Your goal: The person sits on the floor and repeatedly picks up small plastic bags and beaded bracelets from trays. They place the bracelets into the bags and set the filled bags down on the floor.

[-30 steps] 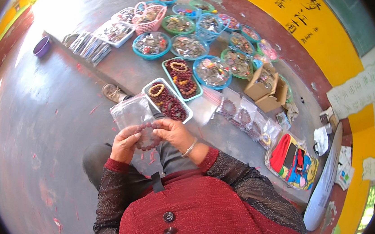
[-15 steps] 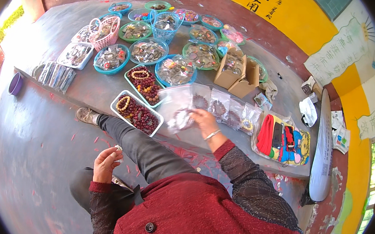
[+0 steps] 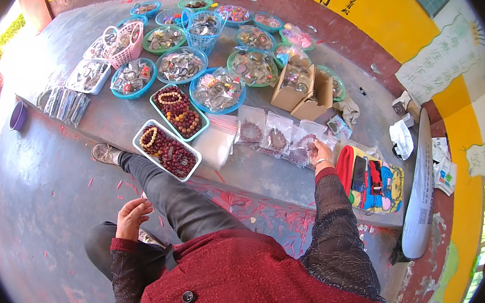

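Note:
My right hand (image 3: 323, 153) is at the right end of a row of clear bags. Its fingers are closed on a clear bag with a dark red bead bracelet (image 3: 301, 152), lying over others there. To its left lie two more bagged bracelets (image 3: 274, 138). A stack of flat clear bags (image 3: 216, 143) with pinkish top edges lies beside two trays. Above my left knee, my left hand (image 3: 133, 218) is held in a pinch, with a tiny whitish thing at its fingertips, too small to name. A white tray (image 3: 136, 141) and a pale green tray (image 3: 152, 103) hold dark red bead bracelets.
Several baskets of bagged trinkets, such as a blue basket (image 3: 243, 98), crowd the platform's back. An open cardboard box (image 3: 287, 97) stands behind the bags. Right of my hand lie a colourful folded cloth (image 3: 344, 167) and a dark phone (image 3: 359, 173). A purple bowl (image 3: 19, 116) is far left.
My right hand has moved right, carrying the bagged bracelet from above the flat bag stack to the row's right end. My left hand stays in nearly the same place, still pinched.

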